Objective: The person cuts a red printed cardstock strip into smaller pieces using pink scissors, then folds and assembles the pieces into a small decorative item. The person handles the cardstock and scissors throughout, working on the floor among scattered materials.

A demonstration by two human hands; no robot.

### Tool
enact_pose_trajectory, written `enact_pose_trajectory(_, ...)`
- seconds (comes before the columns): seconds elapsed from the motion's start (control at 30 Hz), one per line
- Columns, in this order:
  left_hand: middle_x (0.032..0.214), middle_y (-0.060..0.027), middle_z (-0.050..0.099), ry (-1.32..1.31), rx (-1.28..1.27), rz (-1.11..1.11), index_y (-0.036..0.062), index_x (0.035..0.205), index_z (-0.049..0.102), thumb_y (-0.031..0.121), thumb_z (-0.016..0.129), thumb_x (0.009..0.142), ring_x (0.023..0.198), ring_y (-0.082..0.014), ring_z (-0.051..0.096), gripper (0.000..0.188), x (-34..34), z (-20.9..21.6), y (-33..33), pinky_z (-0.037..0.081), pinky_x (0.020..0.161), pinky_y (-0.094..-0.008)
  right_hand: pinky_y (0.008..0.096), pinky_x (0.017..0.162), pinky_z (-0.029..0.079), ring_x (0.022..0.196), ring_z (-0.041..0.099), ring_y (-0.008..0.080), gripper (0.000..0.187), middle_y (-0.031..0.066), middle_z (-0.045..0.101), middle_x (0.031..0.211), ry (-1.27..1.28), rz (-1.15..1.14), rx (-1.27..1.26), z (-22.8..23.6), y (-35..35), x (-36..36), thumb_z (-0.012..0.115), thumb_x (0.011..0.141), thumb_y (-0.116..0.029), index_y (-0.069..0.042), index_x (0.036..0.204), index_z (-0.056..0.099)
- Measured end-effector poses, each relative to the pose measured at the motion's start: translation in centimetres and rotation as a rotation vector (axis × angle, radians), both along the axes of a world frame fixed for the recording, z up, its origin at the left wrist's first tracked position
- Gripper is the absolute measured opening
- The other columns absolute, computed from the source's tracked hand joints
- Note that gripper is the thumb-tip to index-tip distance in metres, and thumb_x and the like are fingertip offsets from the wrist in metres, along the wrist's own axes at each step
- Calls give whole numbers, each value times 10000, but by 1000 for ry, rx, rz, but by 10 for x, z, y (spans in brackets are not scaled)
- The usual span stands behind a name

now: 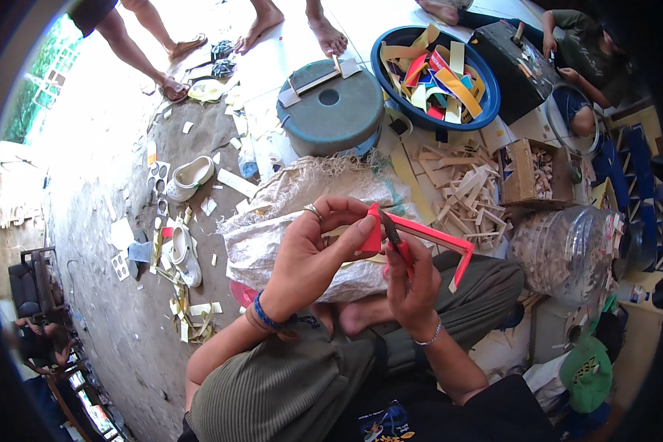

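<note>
My left hand (306, 254) is closed, with thumb and fingers pinching one end of a bright red strip (433, 234). The strip runs to the right, bends sharply at a corner and points back down toward my knee. My right hand (414, 291) is wrapped round a red-handled hand tool (403, 252), pliers or cutters; I cannot tell which. Its dark jaws (390, 227) are at the strip, close to my left fingertips. Below both hands, a white woven sack (272, 236) lies spread in front of my crossed legs.
Ahead, a round grey drum (330, 121) bears a wooden piece. Beside it stands a blue basin (379, 81) of coloured strips. At right are a wood-scrap pile (468, 188), a cardboard box (534, 193) and a clear jar (567, 247). Clogs (191, 177) lie left; other people are nearby.
</note>
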State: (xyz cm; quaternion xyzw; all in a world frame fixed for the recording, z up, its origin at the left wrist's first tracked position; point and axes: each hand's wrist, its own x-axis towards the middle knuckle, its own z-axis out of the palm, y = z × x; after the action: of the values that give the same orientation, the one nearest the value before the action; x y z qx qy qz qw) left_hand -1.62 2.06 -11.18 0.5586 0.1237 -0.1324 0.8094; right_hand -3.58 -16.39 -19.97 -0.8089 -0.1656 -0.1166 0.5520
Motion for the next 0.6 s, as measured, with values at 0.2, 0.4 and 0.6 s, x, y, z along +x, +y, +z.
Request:
enact_pose_trajectory(0.2,1208,-132,683,-21,-3,4,-32,1263,561,140,675,1023,1038,-144,701,316,0,0,0,625,894,-288,404,737,568,862,727,313,287,176,722,1045,-25,-21,-28,3,3,3,705,974,-54,20,1231,599)
enact_pose_trajectory(0.4,1177,-119,692,-20,29,-12,-28,1249,576,144,676,1022,1028,-133,699,301,0,3,0,630,871,-282,399,721,570,846,732,300,272,184,726,1026,-51,-25,-22,1,5,3,699,986,-69,28,1221,601)
enact_pose_trajectory(0.6,1144,-109,717,-10,33,-19,-24,1232,596,163,693,1016,1020,-122,698,301,-1,5,-1,629,826,-276,378,696,570,839,732,269,280,171,727,1017,-68,-34,10,3,7,2,696,994,-79,38,1231,602)
